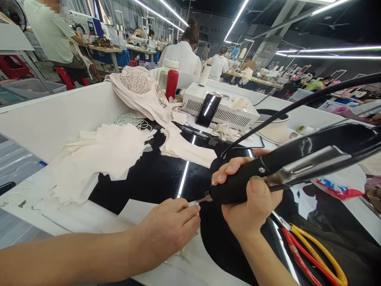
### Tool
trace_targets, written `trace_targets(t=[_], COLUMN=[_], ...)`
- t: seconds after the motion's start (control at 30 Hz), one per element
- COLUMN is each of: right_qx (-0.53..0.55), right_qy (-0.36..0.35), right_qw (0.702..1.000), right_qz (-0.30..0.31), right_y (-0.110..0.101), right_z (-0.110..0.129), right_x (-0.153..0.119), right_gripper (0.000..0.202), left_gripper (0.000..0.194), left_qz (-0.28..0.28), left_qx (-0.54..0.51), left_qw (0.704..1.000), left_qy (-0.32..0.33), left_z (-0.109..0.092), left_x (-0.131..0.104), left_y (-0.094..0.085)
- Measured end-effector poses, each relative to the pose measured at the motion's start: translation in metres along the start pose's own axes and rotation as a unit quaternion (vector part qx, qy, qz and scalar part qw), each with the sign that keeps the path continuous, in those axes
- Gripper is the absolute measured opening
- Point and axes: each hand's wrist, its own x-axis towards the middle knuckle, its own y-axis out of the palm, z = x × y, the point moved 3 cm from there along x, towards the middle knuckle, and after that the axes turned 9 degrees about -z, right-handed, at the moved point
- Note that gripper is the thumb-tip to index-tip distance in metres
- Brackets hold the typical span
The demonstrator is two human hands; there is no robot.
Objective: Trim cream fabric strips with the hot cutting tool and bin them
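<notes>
While your left hand (178, 224) pinches a small pale piece (193, 203) between thumb and fingers, the black tool (238, 186) comes at it from the right, its narrow brownish tip (206, 198) right at your fingertips; whether tip and piece touch, you cannot tell from here. Your right hand (253, 202) is wrapped around the tool's thick end, thumb against the metal lever (309, 165). The relation that counts is this line: the tool's long axis slants from the upper right down to the lower left, so its tip points straight into your left hand's pinch. The left hand is the nearer one to the piece, and the right hand sits just behind the tip. Under your left hand lies a white sheet (133, 208); whether the piece belongs to it is hidden. Beside your right forearm, scissors (312, 254) rest on the black tabletop (149, 180). Beyond your hands, a cut strip of cloth (190, 149) lies right of a pile of cloth (104, 149), and farther back a phone (208, 110) leans against a white box (229, 105).
</notes>
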Motion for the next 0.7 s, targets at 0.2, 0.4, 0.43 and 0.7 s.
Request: trace_targets(t=[0.2,0.4,0.43,0.7], right_qx=[0.017,0.000,-0.002,-0.087], right_qy=[-0.002,0.000,-0.001,-0.039], right_qw=[1.000,1.000,1.000,0.995], right_qz=[0.023,0.019,0.020,0.031], right_y=[0.004,0.004,0.005,0.000], right_z=[-0.001,-0.003,-0.004,0.019], right_x=[-0.004,-0.005,-0.005,0.003], right_gripper=[0.038,0.036,0.037,0.045], left_gripper=[0.007,0.010,0.011,0.007], left_qz=[-0.006,-0.015,-0.018,0.043], left_qx=[0.019,0.027,0.026,0.001], left_qw=[1.000,0.999,0.999,0.999], left_qy=[0.020,0.022,0.020,0.010], left_z=[-0.001,-0.002,-0.003,0.014], left_x=[-0.001,-0.002,-0.002,0.002], left_y=[0.003,0.005,0.004,-0.004])
